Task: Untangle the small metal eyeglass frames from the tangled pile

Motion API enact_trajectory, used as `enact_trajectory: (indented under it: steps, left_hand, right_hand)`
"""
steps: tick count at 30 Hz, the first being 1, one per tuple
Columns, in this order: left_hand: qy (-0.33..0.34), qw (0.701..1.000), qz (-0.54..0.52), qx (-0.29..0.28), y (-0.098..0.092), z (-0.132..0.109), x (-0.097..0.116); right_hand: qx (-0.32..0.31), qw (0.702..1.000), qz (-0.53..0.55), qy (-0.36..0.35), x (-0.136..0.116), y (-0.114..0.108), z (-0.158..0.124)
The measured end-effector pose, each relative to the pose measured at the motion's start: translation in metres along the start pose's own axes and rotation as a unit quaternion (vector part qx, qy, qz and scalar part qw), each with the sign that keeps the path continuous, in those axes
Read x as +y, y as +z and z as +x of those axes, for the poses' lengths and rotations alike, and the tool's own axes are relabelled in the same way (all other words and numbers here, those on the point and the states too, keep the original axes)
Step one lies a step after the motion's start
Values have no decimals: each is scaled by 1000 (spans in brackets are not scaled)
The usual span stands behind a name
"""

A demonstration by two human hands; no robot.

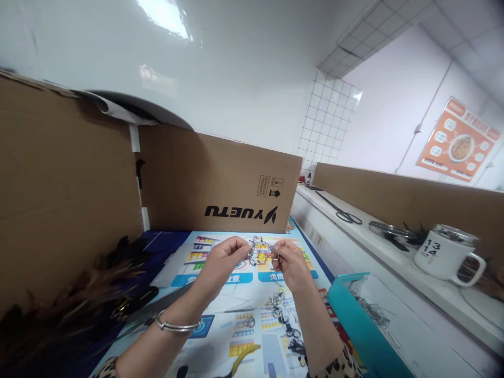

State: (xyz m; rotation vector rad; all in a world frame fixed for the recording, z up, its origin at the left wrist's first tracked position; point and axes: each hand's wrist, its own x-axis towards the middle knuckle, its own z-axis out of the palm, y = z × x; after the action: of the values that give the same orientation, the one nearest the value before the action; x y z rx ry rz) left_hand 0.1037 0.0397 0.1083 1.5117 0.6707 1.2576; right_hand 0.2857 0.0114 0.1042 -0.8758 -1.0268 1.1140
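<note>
A loose tangle of thin wire with small dark and coloured bits (260,251) hangs between my two hands, above the printed sheet on the table. My left hand (226,262) pinches its left side between thumb and forefinger. On the other side, my right hand (292,265) has its fingertips closed on the right end, where a pale loop of wire shows. Fine details of the tangle are too small to make out. Just below lie several small wire pieces (279,304), and dark ring-like bits (291,331) continue toward my right forearm.
Pliers with a yellow handle (244,357) lie at the front. Dark feathers (118,270) fill the left side. A teal box (354,328) at right holds thin metal pieces. Scissors (346,215) and a white mug (437,257) stand on the ledge. Cardboard panels (220,178) wall the back.
</note>
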Motion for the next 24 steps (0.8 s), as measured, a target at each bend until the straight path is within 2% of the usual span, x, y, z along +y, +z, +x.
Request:
enact_trajectory:
  steps: [10, 17, 24]
  left_hand:
    - [-9, 995, -95, 0, -12, 4, 8]
    - [-36, 986, -162, -12, -18, 10, 3]
    - [-39, 984, -176, -14, -17, 11, -4]
  right_hand:
    - [-31, 998, -54, 5, -7, 11, -7]
    - [-59, 997, -54, -3, -14, 12, -13]
    - [-96, 991, -86, -26, -24, 15, -21]
